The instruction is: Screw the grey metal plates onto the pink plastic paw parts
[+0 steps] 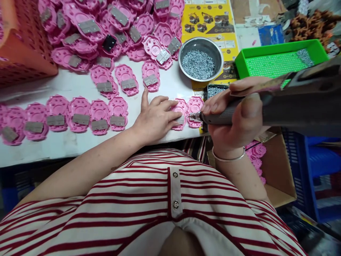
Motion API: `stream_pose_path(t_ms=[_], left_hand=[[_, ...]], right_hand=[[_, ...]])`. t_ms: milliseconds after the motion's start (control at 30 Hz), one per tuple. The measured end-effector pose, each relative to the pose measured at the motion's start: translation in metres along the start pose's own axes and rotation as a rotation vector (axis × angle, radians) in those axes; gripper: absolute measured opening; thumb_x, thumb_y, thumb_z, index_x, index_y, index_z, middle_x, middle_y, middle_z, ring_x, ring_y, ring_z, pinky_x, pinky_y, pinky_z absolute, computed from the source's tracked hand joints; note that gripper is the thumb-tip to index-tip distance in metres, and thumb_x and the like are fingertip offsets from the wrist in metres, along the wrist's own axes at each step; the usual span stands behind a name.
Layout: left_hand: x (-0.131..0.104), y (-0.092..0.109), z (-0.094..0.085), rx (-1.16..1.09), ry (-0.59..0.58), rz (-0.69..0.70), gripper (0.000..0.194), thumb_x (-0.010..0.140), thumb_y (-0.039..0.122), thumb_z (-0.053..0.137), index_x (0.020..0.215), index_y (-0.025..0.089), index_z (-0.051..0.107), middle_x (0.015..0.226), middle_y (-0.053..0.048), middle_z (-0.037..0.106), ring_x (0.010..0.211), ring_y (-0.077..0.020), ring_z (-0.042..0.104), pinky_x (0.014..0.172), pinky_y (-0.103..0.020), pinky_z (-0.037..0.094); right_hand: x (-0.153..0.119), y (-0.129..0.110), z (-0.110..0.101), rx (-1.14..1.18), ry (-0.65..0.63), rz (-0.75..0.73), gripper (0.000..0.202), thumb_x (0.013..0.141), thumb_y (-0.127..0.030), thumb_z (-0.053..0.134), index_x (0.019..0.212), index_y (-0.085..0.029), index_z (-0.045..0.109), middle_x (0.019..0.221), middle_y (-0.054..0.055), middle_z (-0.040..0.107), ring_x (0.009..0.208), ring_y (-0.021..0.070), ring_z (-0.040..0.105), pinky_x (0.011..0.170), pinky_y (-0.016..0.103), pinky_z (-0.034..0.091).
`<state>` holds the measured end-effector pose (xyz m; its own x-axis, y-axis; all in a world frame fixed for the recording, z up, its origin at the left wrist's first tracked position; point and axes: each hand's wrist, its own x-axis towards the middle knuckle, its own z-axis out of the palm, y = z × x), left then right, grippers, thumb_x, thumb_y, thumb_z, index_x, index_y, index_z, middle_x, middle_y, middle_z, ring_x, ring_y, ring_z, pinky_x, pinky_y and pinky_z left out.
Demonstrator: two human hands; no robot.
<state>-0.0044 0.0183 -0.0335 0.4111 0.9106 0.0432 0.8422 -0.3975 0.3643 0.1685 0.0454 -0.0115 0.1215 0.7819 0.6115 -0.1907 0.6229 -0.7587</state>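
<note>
My right hand [239, 121] is wrapped round a dark electric screwdriver [223, 115]. The tool lies nearly level in this view, its metal tip over a pink plastic casing [195, 106] near the table's front edge. Just left of that casing is another pink casing [180, 104] with a grey plate on it. Spread over the second casing's left side are the fingers of my left hand [154, 119], which touch it without gripping. Whether the tip meets a screw cannot be made out.
Pink casings with grey plates form a row [80, 112] at left and a heap [106, 28] behind. A metal bowl of screws [198, 64], a green tray [269, 65] and an orange basket [26, 53] stand around. A cardboard box [282, 170] sits below right.
</note>
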Motion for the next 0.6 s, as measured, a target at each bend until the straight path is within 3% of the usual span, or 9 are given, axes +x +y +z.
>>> stream_pose_path(t_ms=[100, 233, 433, 600], left_hand=[[0.003, 0.001, -0.002, -0.031, -0.021, -0.038, 0.021, 0.096, 0.030, 0.067, 0.112, 0.034, 0.081, 0.140, -0.004, 0.069, 0.136, -0.0367, 0.053, 0.122, -0.080, 0.006], [0.005, 0.006, -0.004, -0.057, -0.035, -0.066, 0.018, 0.095, 0.032, 0.069, 0.109, 0.033, 0.081, 0.139, -0.004, 0.069, 0.135, -0.0364, 0.053, 0.122, -0.078, 0.012], [0.005, 0.010, -0.005, -0.065, -0.029, -0.086, 0.020, 0.097, 0.038, 0.067, 0.111, 0.035, 0.080, 0.139, -0.004, 0.068, 0.132, -0.0345, 0.054, 0.121, -0.076, 0.015], [0.004, 0.011, -0.004, -0.065, -0.027, -0.106, 0.020, 0.097, 0.041, 0.066, 0.110, 0.035, 0.081, 0.139, -0.004, 0.067, 0.132, -0.0346, 0.054, 0.121, -0.078, 0.012]], right_hand=[[-0.001, 0.010, 0.001, 0.022, 0.018, -0.003, 0.021, 0.091, -0.048, 0.062, 0.103, -0.033, 0.071, 0.063, -0.006, 0.058, 0.044, 0.0079, 0.046, 0.045, 0.026, 0.044], [-0.002, 0.017, 0.004, 0.054, 0.017, -0.018, 0.020, 0.089, -0.048, 0.065, 0.102, -0.034, 0.071, 0.062, -0.006, 0.057, 0.043, 0.0077, 0.045, 0.042, 0.025, 0.041], [-0.001, 0.014, 0.005, 0.077, 0.028, 0.027, 0.020, 0.085, -0.047, 0.072, 0.099, -0.032, 0.074, 0.057, -0.007, 0.051, 0.044, 0.0082, 0.049, 0.045, 0.026, 0.045], [-0.001, 0.009, 0.007, 0.015, 0.050, 0.052, 0.025, 0.083, -0.056, 0.073, 0.095, -0.035, 0.073, 0.056, -0.007, 0.051, 0.043, 0.0078, 0.046, 0.042, 0.026, 0.042]])
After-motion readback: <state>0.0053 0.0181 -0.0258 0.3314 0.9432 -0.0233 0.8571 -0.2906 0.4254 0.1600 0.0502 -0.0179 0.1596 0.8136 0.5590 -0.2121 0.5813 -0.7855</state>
